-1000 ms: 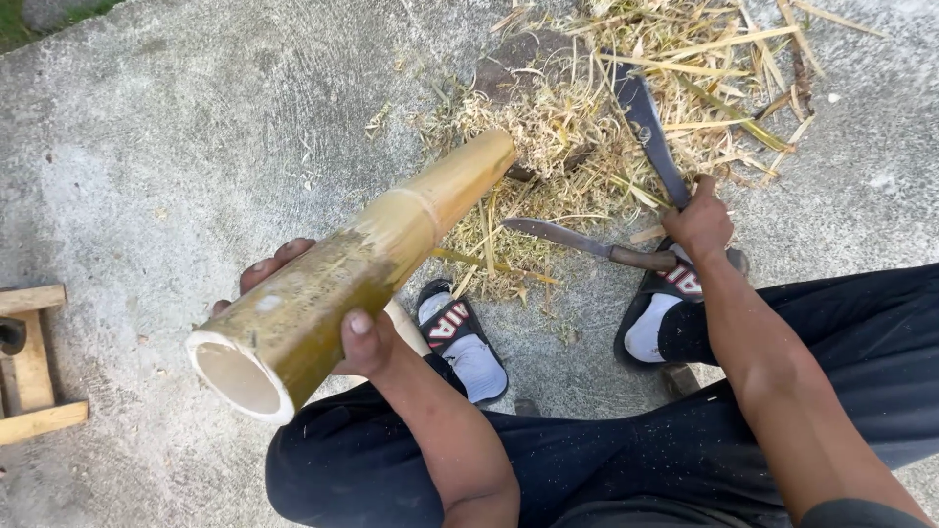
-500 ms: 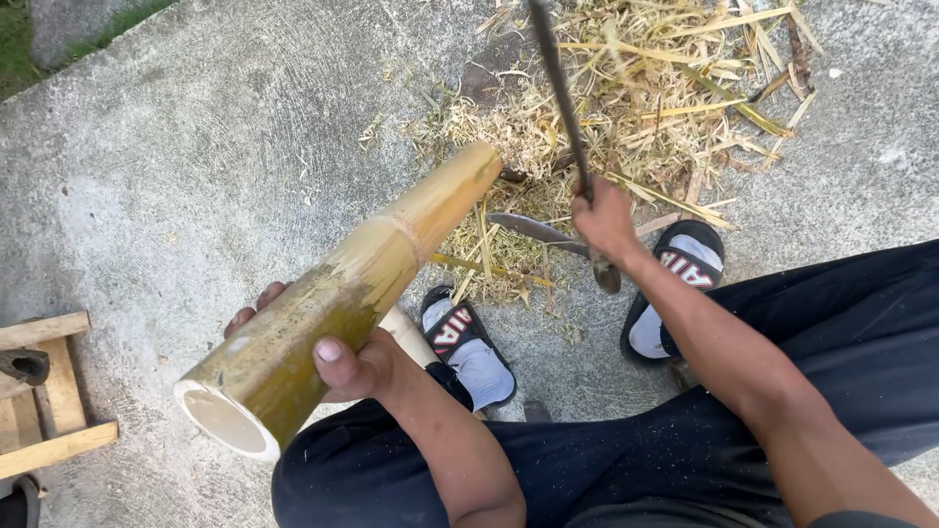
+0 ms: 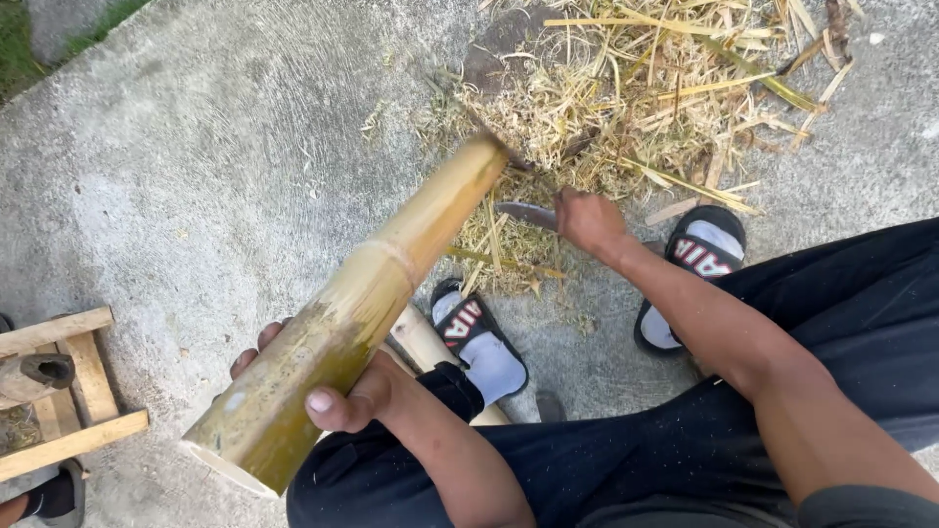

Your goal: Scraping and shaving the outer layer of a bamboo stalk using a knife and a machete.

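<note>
Where the concrete floor (image 3: 225, 166) meets my view from above, I log the following items.

Item one: bamboo pole (image 3: 362, 303), thick, yellow-green, lying slantwise from lower left to upper centre. Its hollow cut end sits nearest me at lower left; its far end rests at the edge of the shavings.

Item two: left hand (image 3: 337, 391), wrapped around the pole near the hollow end, thumb on top, fingertips showing on the far side. Closed grip, holding the pole.

Item three: right hand (image 3: 587, 220), fist closed around the handle of a knife (image 3: 528, 213). Only a short stretch of dull grey blade shows, pointing left toward the pole and lying just beside it; I cannot tell whether blade and pole touch.

Item four: heap of shavings (image 3: 626, 108), pale straw-coloured strips and splinters, spread across the upper centre and right, beyond the pole's far end.

Item five: two black slides with white socks, left slide (image 3: 479, 337) just under the pole, right slide (image 3: 699, 264) below the shavings. Dark trousers cover both legs at bottom.

Item six: wooden frame (image 3: 59, 391) of pale slats at the left edge, well apart from the pole.

Item seven: strip of grass (image 3: 39, 39) at upper left corner.
</note>
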